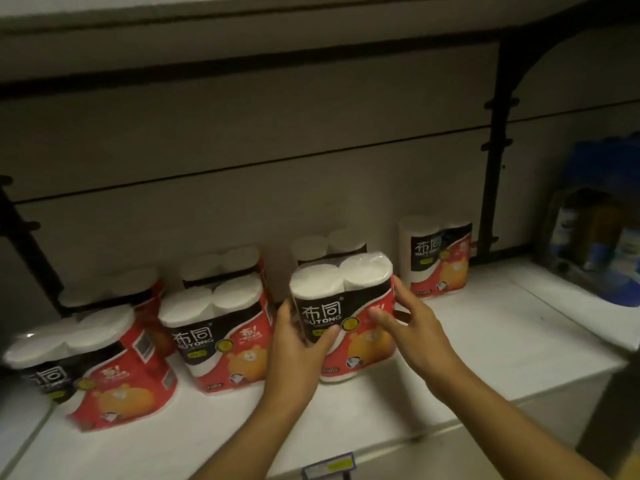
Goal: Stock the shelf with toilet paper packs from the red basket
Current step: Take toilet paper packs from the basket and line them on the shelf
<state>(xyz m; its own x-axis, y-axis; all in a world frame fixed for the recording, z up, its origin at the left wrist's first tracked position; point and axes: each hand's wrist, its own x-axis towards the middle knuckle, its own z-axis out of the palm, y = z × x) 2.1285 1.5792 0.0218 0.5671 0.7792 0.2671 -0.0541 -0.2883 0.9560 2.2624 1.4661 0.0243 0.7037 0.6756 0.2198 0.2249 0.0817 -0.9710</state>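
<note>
While the left hand (299, 336) grips the toilet paper pack (346, 320), the right hand (407, 322) touches it, fingers spread.

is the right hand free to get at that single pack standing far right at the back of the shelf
Probably yes. The right hand only rests open fingers on the held pack, which the left hand grips, and bare shelf lies between it and the far-right pack.

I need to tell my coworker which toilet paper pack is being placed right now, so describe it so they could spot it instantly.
On the white shelf board, look along the front row of red, black and white plastic-wrapped toilet paper packs. It is the third front pack from the left, standing upright just right of centre. Unlike its neighbours, it has the left hand gripping one side and the right hand touching the other.
</note>
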